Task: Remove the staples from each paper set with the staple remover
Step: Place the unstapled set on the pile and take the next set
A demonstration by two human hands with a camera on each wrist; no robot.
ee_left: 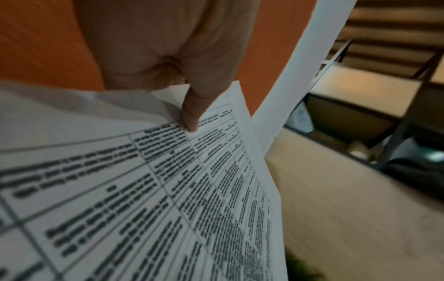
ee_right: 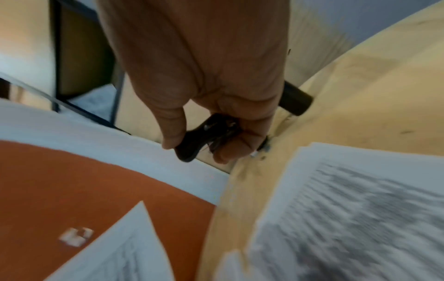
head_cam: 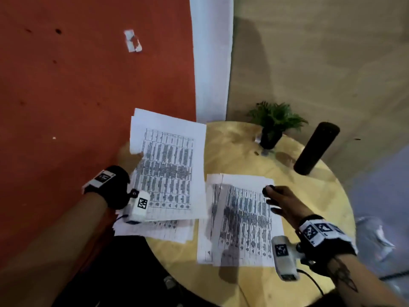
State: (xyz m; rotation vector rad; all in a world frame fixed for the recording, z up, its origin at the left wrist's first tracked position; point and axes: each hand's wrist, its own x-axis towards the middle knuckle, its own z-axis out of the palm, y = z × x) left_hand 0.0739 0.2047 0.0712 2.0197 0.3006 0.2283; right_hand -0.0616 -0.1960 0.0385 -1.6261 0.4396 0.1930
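My left hand (head_cam: 132, 155) holds a paper set (head_cam: 170, 165) printed with tables, lifted off the round wooden table (head_cam: 232, 142) at its left side. In the left wrist view the thumb (ee_left: 192, 114) pinches the set (ee_left: 168, 190) near its top corner. My right hand (head_cam: 281, 198) hovers over a second paper set (head_cam: 241, 220) lying flat on the table and grips a black staple remover (head_cam: 268, 189). In the right wrist view its fingers curl round the staple remover (ee_right: 201, 136). More printed sheets (head_cam: 155, 229) lie under the lifted set.
A small potted plant (head_cam: 274, 122) and a black cylinder (head_cam: 316, 147) stand at the table's far side. The floor to the left is red (head_cam: 88, 85), with a white scrap (head_cam: 132, 41) on it. A white stripe (head_cam: 210, 58) runs beside it.
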